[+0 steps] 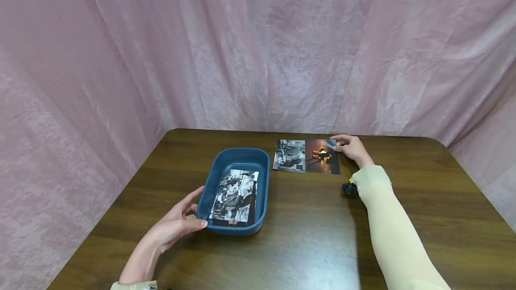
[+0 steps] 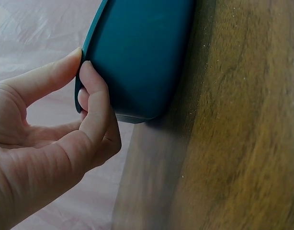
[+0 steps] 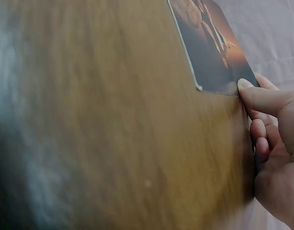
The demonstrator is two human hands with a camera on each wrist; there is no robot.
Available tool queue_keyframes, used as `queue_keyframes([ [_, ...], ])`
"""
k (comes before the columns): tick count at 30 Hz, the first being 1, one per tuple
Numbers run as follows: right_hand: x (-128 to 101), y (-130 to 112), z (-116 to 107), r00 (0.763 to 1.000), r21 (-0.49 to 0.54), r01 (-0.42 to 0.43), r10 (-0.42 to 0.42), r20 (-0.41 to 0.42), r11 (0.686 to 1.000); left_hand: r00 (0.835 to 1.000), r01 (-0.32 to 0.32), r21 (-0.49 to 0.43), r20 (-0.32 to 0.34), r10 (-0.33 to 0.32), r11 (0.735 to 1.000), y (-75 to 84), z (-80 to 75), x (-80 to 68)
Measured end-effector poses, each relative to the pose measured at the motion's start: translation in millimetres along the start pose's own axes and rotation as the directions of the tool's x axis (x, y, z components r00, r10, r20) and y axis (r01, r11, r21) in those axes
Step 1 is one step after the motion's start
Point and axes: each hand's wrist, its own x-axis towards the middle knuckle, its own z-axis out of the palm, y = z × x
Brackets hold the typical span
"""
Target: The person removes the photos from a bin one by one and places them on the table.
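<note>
A blue rectangular tub [image 1: 260, 218] sits on the table, and my left hand [image 1: 176, 223] pinches its near left rim. In the left wrist view the thumb presses the top of the rim while curled fingers [image 2: 96, 103] lie against the outer wall. Inside the tub lies a black-and-white photo print [image 1: 234, 196] over a darker one, mostly covered. Toward the back, an orange-and-dark colour photo print [image 1: 322, 155] lies beside another black-and-white print [image 1: 289, 155]. My right hand [image 1: 351, 148] holds the colour print at its far right corner, thumb and forefinger at the edge.
The brown wooden table [image 1: 306, 236] has rounded back corners. Pink velvety curtains [image 1: 258, 57] hang behind it and along both sides. A small black device with a yellow piece [image 1: 349, 189] is at the right wrist.
</note>
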Motion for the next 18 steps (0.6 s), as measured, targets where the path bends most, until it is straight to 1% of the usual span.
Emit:
queue_keyframes([
  [7,-1.7,-1.1,-0.7,1.000,-0.005,0.010,-0.010,0.006,1.000,1.000,-0.006,0.000,0.002,0.006,1.000,0.8,0.9,0.3],
  [10,-0.9,-1.6,0.0,1.000,-0.029,0.016,-0.016,-0.003,0.999,1.000,-0.004,-0.001,0.000,0.004,1.000,1.4,0.8,0.7],
  [18,1.4,2.4,2.5,0.999,-0.092,0.034,-0.034,0.009,0.995,1.000,0.001,0.008,0.006,-0.001,1.000,0.8,0.4,0.2],
])
